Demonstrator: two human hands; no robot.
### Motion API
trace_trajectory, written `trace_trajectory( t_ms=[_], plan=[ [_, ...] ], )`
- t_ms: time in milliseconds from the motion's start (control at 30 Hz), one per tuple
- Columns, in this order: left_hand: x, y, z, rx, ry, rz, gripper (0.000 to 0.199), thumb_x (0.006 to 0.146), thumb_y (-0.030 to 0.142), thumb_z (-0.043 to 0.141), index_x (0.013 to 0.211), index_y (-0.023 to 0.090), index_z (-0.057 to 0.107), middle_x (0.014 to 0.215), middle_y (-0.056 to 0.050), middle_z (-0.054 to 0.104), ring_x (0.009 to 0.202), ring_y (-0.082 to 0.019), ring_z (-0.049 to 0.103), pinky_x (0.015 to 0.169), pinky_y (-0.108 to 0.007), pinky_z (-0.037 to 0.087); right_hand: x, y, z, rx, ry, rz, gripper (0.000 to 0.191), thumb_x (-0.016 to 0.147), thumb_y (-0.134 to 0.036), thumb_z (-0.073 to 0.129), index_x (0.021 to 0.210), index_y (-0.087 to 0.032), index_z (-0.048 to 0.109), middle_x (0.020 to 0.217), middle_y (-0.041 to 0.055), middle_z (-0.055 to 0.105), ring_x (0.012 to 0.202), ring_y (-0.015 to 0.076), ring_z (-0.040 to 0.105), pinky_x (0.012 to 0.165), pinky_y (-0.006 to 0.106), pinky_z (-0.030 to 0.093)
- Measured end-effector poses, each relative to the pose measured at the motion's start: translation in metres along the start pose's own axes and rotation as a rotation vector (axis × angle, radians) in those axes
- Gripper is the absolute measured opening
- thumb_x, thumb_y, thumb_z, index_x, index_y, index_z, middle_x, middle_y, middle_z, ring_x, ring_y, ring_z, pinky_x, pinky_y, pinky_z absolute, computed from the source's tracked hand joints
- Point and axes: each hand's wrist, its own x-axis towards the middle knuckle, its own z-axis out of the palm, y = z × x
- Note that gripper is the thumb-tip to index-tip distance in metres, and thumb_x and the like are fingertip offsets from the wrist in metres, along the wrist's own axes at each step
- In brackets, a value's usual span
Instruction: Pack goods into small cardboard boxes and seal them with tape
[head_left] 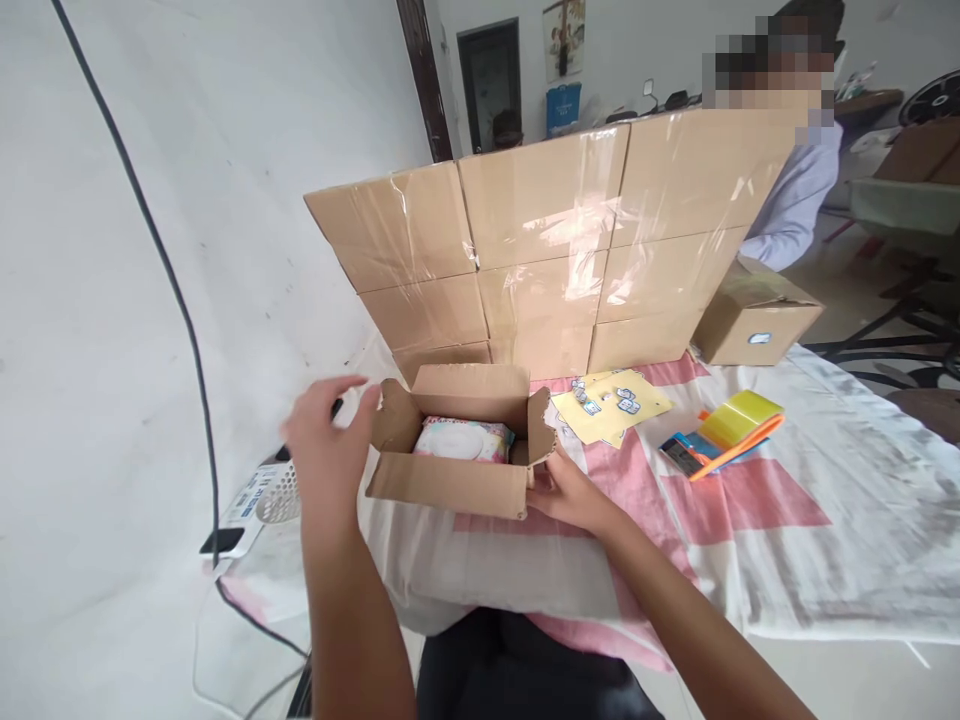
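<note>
An open cardboard box (450, 487) stands on the cloth-covered table, its flaps spread outward. Inside lies a pack of wipes (463, 441) with a white lid and a colourful wrapper. My left hand (330, 425) is raised at the box's left side, thumb and fingers apart, with nothing between them. Against the right side of the box, my right hand (566, 490) grips it near the corner below the right flap; some of its fingers are hidden by the box.
A tall taped cardboard panel (540, 250) rises behind the box. Yellow sheets (611, 405) and a yellow-orange item (731, 435) lie right. Further back are a closed carton (757, 315) and a person (806, 185). A white basket (279, 495) is left, by the wall.
</note>
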Motion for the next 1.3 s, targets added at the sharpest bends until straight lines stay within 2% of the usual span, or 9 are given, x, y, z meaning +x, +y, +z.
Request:
trace_trajectory(
  t_ms=[100, 267, 433, 567, 733, 833, 967, 1100, 1300],
  plan=[
    [-0.052, -0.030, 0.000, -0.261, 0.105, -0.227, 0.045, 0.090, 0.053, 0.064, 0.128, 0.029, 0.063, 0.130, -0.008, 0.066, 0.122, -0.027, 0.061, 0.107, -0.044, 0.046, -0.003, -0.001, -0.008, 0.034, -0.042, -0.023, 0.069, 0.080, -0.038, 0.077, 0.142, -0.027, 0.048, 0.142, 0.0108, 0.050, 0.120, 0.0305, 0.058, 0.101, 0.046, 0.053],
    [-0.098, -0.058, 0.023, -0.521, -0.315, 0.027, 0.080, 0.090, 0.078, 0.040, 0.156, 0.032, 0.040, 0.161, -0.011, 0.040, 0.150, -0.034, 0.036, 0.121, -0.051, 0.034, -0.006, -0.006, -0.016, 0.007, -0.038, -0.007, 0.064, 0.083, -0.035, 0.075, 0.141, -0.029, 0.052, 0.133, 0.0087, 0.060, 0.127, 0.0334, 0.055, 0.106, 0.049, 0.050],
    [-0.094, -0.075, 0.022, -0.326, -0.364, 0.354, 0.091, 0.069, 0.075, 0.070, 0.148, 0.033, 0.051, 0.148, -0.014, 0.054, 0.146, -0.040, 0.040, 0.118, -0.059, 0.037, -0.013, -0.013, -0.020, 0.000, 0.089, -0.032, 0.064, 0.092, -0.042, 0.063, 0.152, -0.037, 0.041, 0.158, 0.0063, 0.040, 0.150, 0.0334, 0.032, 0.123, 0.056, 0.028],
    [-0.090, -0.085, 0.017, -0.319, -0.359, 0.421, 0.106, 0.060, 0.078, 0.068, 0.153, 0.032, 0.044, 0.142, -0.015, 0.059, 0.143, -0.041, 0.044, 0.116, -0.057, 0.041, -0.011, -0.027, -0.018, 0.056, 0.115, -0.015, 0.040, 0.101, -0.046, 0.045, 0.139, -0.038, 0.057, 0.163, 0.0002, 0.033, 0.157, 0.0288, 0.017, 0.127, 0.054, 0.017],
    [-0.084, -0.081, 0.010, -0.262, -0.370, 0.473, 0.112, 0.058, 0.074, 0.074, 0.156, 0.033, 0.037, 0.145, -0.016, 0.056, 0.139, -0.040, 0.050, 0.113, -0.053, 0.047, 0.015, -0.041, -0.014, 0.051, 0.185, 0.046, 0.019, 0.099, -0.042, 0.051, 0.100, -0.028, 0.063, 0.146, 0.0067, 0.052, 0.154, 0.0299, 0.023, 0.125, 0.053, 0.019],
    [-0.082, -0.076, 0.004, -0.205, -0.357, 0.481, 0.105, 0.065, 0.067, 0.080, 0.156, 0.036, 0.036, 0.149, -0.015, 0.052, 0.135, -0.038, 0.054, 0.110, -0.051, 0.050, 0.034, -0.041, -0.019, 0.054, 0.156, 0.078, 0.015, 0.089, -0.030, 0.060, 0.104, -0.028, 0.060, 0.133, 0.0059, 0.059, 0.147, 0.0305, 0.035, 0.122, 0.051, 0.027],
    [-0.080, -0.077, 0.004, -0.259, -0.341, 0.398, 0.081, 0.082, 0.053, 0.076, 0.153, 0.037, 0.041, 0.154, -0.014, 0.048, 0.136, -0.037, 0.054, 0.100, -0.047, 0.056, 0.044, -0.034, -0.020, 0.148, 0.160, 0.068, 0.053, 0.082, -0.021, 0.055, 0.133, -0.032, 0.052, 0.146, 0.0033, 0.051, 0.144, 0.0281, 0.039, 0.119, 0.047, 0.034],
    [-0.079, -0.081, 0.016, -0.535, -0.300, 0.144, 0.099, 0.078, 0.071, 0.069, 0.160, 0.032, 0.027, 0.161, -0.020, 0.037, 0.133, -0.039, 0.054, 0.092, -0.048, 0.055, 0.040, -0.031, -0.013, 0.224, 0.195, 0.016, 0.067, 0.085, -0.019, 0.054, 0.149, -0.037, 0.040, 0.164, -0.0021, 0.031, 0.154, 0.0257, 0.023, 0.125, 0.048, 0.023],
    [-0.077, -0.066, 0.043, -0.632, -0.213, -0.081, 0.077, 0.086, 0.053, 0.071, 0.151, 0.023, 0.043, 0.105, -0.011, 0.074, 0.128, -0.031, 0.057, 0.109, -0.049, 0.043, 0.034, -0.031, -0.009, 0.336, 0.214, 0.055, 0.081, 0.091, -0.028, 0.057, 0.160, -0.044, 0.017, 0.166, -0.0023, 0.027, 0.154, 0.0251, 0.024, 0.123, 0.049, 0.027]
  ],
)
